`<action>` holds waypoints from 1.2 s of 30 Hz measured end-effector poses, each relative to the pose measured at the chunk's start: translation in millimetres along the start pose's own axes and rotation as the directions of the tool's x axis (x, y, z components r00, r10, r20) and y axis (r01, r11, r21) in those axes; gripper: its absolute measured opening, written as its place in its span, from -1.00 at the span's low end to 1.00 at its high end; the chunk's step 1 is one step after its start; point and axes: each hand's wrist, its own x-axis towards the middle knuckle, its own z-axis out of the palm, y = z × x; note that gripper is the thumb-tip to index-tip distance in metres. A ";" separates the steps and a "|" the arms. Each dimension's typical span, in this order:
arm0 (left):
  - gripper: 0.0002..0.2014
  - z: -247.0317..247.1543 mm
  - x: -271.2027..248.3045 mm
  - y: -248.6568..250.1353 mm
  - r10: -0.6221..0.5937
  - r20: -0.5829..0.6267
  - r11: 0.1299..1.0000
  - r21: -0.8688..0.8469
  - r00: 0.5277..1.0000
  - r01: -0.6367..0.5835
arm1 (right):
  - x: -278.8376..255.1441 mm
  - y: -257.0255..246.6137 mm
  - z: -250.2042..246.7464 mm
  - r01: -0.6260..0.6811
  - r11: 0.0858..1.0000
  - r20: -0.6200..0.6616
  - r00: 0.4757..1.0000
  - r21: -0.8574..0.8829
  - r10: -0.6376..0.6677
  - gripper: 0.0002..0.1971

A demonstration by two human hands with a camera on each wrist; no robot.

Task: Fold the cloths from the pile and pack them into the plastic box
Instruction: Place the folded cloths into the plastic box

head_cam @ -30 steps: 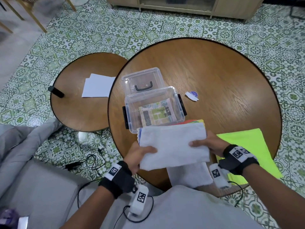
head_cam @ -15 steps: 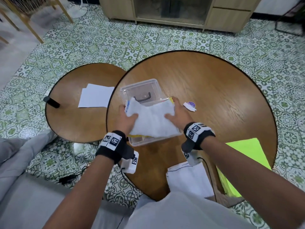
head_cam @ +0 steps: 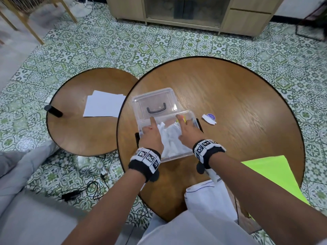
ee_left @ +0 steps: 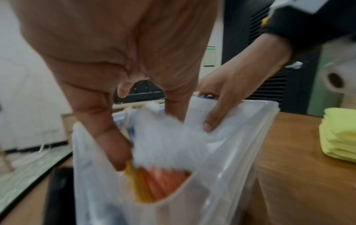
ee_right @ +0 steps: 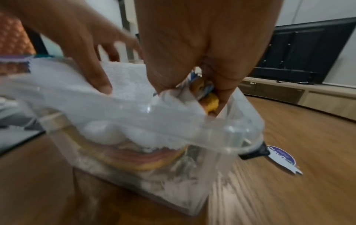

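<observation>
Pressing white cloth (head_cam: 170,138) into plastic box (head_cam: 177,157) w/ straight fingers (head_cam: 153,122), both hands.

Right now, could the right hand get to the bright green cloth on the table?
Probably yes. The green cloth lies bare on the table on the right hand's own side, nothing covering it. But that hand is busy pressing the white cloth into the plastic box.

the person is wearing a black fabric wristband (head_cam: 144,163) on the left wrist, carrying a white strip printed with square black-and-white marker codes. a matching black fabric band with white coded tags (head_cam: 207,150) is wrapping the right wrist, and a small white camera block (head_cam: 213,175) is hanging under it. the forearms are showing bare, with no sleeves. a light grey top (head_cam: 194,232) is covering the torso at the bottom of the head view.
</observation>
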 end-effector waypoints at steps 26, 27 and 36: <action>-0.13 21.7 47.4 4.4 0.181 0.480 0.710 0.540 0.859 -0.451 | 25.1 -1.0 31.1 0.156 0.839 0.124 0.987 -0.521 -0.106 -0.56; -0.12 23.8 50.0 5.0 0.177 0.482 0.698 0.553 0.858 -0.455 | 27.3 -0.6 33.5 0.165 0.825 0.121 0.986 -0.540 -0.117 -0.58; -0.30 41.4 65.7 -0.1 0.202 0.484 0.669 0.567 0.852 -0.481 | 37.3 -6.5 35.1 0.191 0.870 0.221 0.970 -0.455 -0.097 -0.49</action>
